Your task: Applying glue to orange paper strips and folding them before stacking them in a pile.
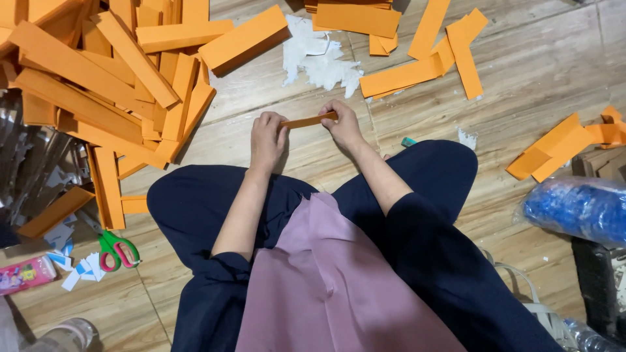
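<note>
pinching one orange paper strip (309,120) by its ends, left hand (267,140) and right hand (343,125); orange strip pile (111,85) left of them.

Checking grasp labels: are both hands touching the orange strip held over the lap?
Touching. The head view shows the left hand pinching one end of the orange strip and the right hand gripping the other end, no gap visible.

I see orange paper strips (98,98), green-and-red-handled scissors (117,251), a blue plastic-wrapped bundle (577,207), white scraps (323,58), navy trousers (195,208) and a mauve cloth (326,280).
</note>
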